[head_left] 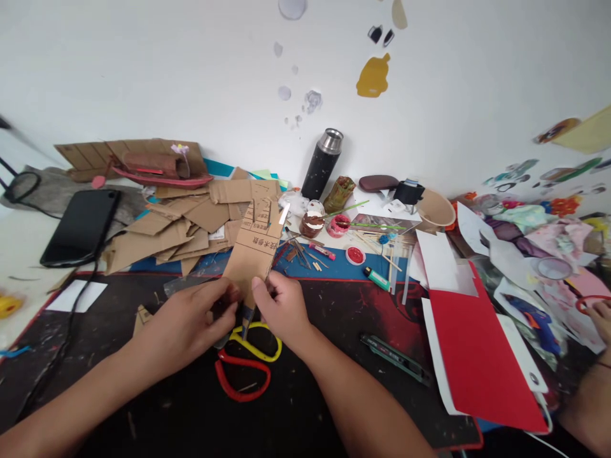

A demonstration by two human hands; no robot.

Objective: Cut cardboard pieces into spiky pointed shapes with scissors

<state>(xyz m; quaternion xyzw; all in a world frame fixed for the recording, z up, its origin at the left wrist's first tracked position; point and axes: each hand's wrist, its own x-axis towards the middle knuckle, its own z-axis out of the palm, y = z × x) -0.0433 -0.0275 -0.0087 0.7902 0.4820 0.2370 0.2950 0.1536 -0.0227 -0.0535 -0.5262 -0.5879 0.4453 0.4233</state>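
Note:
Both my hands hold a piece of brown cardboard (251,251) with printed lines and characters, raised over the dark mat. My left hand (198,318) grips its lower left edge, with some fingertips hidden behind it. At the lower right edge, the thumb of my right hand (286,308) presses on the front face. Its narrow lower end tapers to a dark tip. Below my hands lies a pair of scissors, showing a yellow handle loop (275,353) and a red handle loop (243,395); the blades are hidden.
Cardboard scraps (165,235) pile up behind my left hand, near a model boat (162,178) and a phone (81,229). A black flask (322,165), paint jars and a utility knife (396,359) are around. Red paper (482,356) lies right, near another person's hand (602,318).

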